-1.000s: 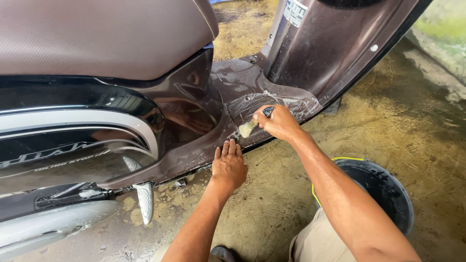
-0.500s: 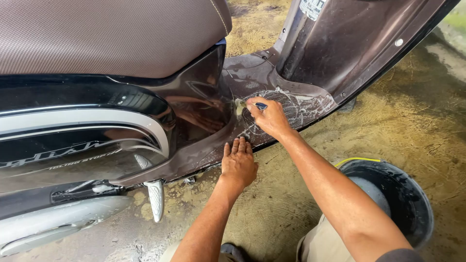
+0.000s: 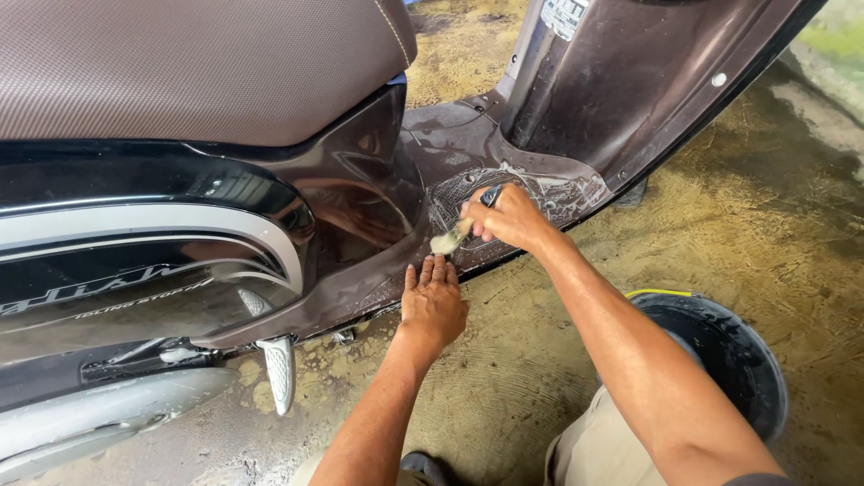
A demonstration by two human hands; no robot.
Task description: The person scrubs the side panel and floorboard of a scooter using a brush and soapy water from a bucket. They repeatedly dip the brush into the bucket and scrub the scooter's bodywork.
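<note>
A brown scooter (image 3: 225, 207) stands side-on in front of me, its soapy footboard (image 3: 531, 193) in the middle. My right hand (image 3: 508, 218) grips a small brush (image 3: 453, 237) with a dark handle. The brush's pale bristles press on the footboard's near edge. My left hand (image 3: 433, 304) lies flat, fingers together, against the lower rim of the footboard just below the brush. It holds nothing.
A ribbed brown seat (image 3: 189, 67) fills the top left. A silver folded footpeg (image 3: 280, 371) hangs under the side panel. A black bucket (image 3: 720, 355) with a yellow rim strip sits on the wet concrete floor (image 3: 774, 225) at my right.
My right hand with the brush has slid left and slightly down along the footboard edge. My left hand has stayed pressed on the rim. The camera view has shifted a little.
</note>
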